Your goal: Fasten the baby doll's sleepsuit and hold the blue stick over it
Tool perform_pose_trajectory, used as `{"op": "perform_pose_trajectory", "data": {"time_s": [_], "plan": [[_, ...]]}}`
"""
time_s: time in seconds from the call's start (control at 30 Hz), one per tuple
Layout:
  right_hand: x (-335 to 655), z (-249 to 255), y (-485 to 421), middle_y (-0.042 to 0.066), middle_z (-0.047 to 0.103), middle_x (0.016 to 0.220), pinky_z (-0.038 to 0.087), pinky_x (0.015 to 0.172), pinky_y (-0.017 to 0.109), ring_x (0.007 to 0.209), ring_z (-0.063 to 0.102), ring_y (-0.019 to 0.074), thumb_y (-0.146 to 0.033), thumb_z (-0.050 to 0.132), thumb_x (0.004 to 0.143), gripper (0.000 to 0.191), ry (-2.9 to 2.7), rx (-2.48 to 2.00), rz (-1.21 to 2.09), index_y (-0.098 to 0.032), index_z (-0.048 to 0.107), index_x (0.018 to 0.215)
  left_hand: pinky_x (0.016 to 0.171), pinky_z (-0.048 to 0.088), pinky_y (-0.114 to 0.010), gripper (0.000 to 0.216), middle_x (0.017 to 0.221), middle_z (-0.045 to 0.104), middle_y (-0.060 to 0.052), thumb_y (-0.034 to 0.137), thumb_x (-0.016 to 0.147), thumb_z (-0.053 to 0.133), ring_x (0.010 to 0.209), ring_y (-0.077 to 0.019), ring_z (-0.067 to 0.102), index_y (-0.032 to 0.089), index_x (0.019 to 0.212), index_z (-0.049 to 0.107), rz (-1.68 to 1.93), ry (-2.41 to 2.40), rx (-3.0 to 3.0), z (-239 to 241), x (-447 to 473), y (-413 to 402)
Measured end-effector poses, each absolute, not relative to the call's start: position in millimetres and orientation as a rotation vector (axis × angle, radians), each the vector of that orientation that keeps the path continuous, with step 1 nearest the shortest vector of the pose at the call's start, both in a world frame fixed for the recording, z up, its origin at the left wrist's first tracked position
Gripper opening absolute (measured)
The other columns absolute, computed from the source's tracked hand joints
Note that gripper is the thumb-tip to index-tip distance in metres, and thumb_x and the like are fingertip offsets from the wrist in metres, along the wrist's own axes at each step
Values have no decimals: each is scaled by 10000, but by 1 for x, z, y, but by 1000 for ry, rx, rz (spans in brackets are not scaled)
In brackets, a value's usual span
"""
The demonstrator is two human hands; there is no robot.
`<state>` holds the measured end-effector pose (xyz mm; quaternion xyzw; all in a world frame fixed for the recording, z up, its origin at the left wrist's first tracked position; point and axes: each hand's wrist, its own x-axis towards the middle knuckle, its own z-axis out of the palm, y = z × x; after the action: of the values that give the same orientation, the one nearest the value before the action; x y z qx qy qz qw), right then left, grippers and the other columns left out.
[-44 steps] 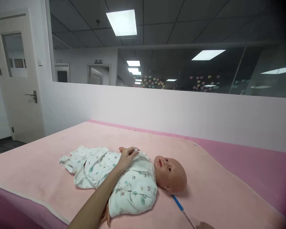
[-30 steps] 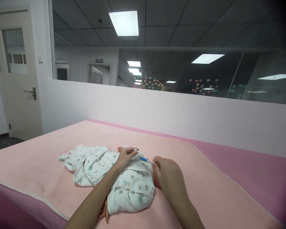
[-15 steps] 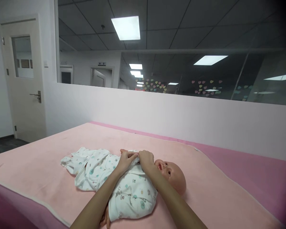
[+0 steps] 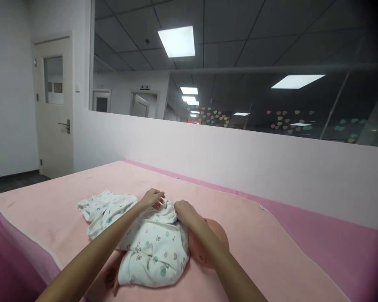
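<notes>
A baby doll in a white printed romper lies on its back on a pink blanket, with its bald head to the right. My left hand rests on the far shoulder of the romper, fingers bent over the cloth. Close beside it, my right hand is closed on the romper's collar, just by the doll's head. My right forearm crosses over the doll's face and hides it. The blue stick seen earlier is out of sight.
The pink blanket covers a wide bed, whose darker pink edge shows at right. A low white wall with dark glass above runs behind it. A white door stands at the far left.
My right hand came in with a blue stick, then closed on the romper's collar beside my left hand. The view has swung to the right. The doll's face is now covered by my forearm.
</notes>
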<state>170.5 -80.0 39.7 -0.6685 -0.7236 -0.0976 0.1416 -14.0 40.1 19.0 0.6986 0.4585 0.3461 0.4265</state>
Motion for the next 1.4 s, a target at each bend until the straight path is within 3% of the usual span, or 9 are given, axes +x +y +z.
{"op": "perform_pose_trajectory", "data": {"time_s": [0.27, 0.47, 0.63, 0.83, 1.03, 1.1, 1.2, 1.33, 1.4], "plan": [[200, 20, -83, 16, 492, 426, 393, 486, 272, 479, 536, 155, -330, 382, 795, 315, -1992, -1912, -136, -241, 603, 588, 930, 348, -346, 299, 1089, 593, -78, 337, 769, 438, 1057, -221, 490, 200, 971, 611, 810, 1399, 2270, -4, 15, 63], [202, 6, -83, 19, 490, 416, 378, 458, 318, 426, 526, 179, -327, 384, 772, 305, -1919, -1992, -86, -239, 605, 581, 904, 284, -503, 444, 1102, 530, -171, 469, 783, 366, 1092, -337, 423, 161, 1015, 587, 618, 1623, 2500, -10, 7, 59], [191, 2, -89, 7, 511, 430, 382, 452, 298, 412, 520, 161, -315, 354, 786, 298, -1876, -1998, -72, -254, 633, 699, 927, 272, -440, 339, 1122, 527, -128, 376, 794, 359, 1094, -288, 431, 179, 906, 612, 520, 1574, 2636, -8, -1, 48], [181, 16, -107, 7, 546, 524, 373, 456, 322, 417, 530, 173, -255, 284, 821, 362, -1923, -1952, -178, -281, 630, 718, 796, 382, -369, 337, 967, 609, -107, 399, 795, 342, 928, -257, 544, 174, 917, 561, 433, 1564, 2552, -8, -7, 43], [159, 36, -103, 20, 590, 614, 423, 744, 306, 660, 578, 134, -217, 420, 810, 195, -2061, -1897, -329, -159, 593, 741, 802, 378, -396, 400, 1024, 584, -147, 430, 789, 336, 936, -286, 548, 138, 1021, 481, 478, 1573, 2453, -11, -8, 42], [146, 37, -96, 35, 609, 697, 374, 857, 338, 760, 573, 138, -143, 476, 767, 117, -2112, -1854, -378, -153, 591, 749, 808, 378, -393, 444, 1044, 586, -143, 458, 790, 320, 949, -284, 550, 145, 1074, 454, 496, 1554, 2428, -12, -9, 42], [132, 39, -93, 51, 609, 752, 256, 976, 388, 823, 556, 149, -49, 439, 745, 198, -2239, -1742, -492, -156, 601, 702, 840, 364, -395, 553, 1094, 578, -153, 495, 785, 310, 1013, -294, 529, 139, 1203, 375, 512, 1541, 2402, -12, -11, 40], [151, 53, -106, 51, 610, 859, 154, 1027, 460, 914, 536, 167, -153, 400, 803, 248, -2253, -1537, -433, -186, 620, 694, 859, 359, -394, 609, 1107, 585, -137, 564, 775, 283, 1042, -299, 517, 162, 1213, 418, 494, 1503, 2414, -9, -14, 36], [178, 61, -108, 58, 610, 942, 198, 1017, 453, 993, 508, 187, -235, 417, 802, 226, -2060, -1486, -284, -201, 627, 727, 855, 368, -375, 609, 1117, 586, -112, 600, 772, 250, 1044, -286, 518, 188, 1152, 488, 480, 1467, 2438, -7, -16, 33]]}}
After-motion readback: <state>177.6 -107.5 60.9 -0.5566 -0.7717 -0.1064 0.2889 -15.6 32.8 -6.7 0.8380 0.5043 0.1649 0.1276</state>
